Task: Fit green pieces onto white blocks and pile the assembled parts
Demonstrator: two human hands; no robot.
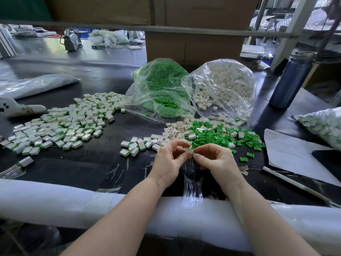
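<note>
A factory packing workshop: bulk bags of parts (228, 84), stacked cardboard boxes (193, 47), a long dark counter (103, 65).

Glossy plastic blocks (55, 126), crinkled clear bags (221, 85), matt black table (110, 126).

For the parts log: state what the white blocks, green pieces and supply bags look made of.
White blocks: likely moulded plastic, glossy faces catching light.
Green pieces: probably plastic, uniform bright colour, slight shine.
Supply bags: thin clear film, crinkled and reflective.

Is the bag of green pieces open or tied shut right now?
Open. The bag of green pieces lies on its side, its mouth gaping toward the person, with loose green pieces on the table before it.
</note>
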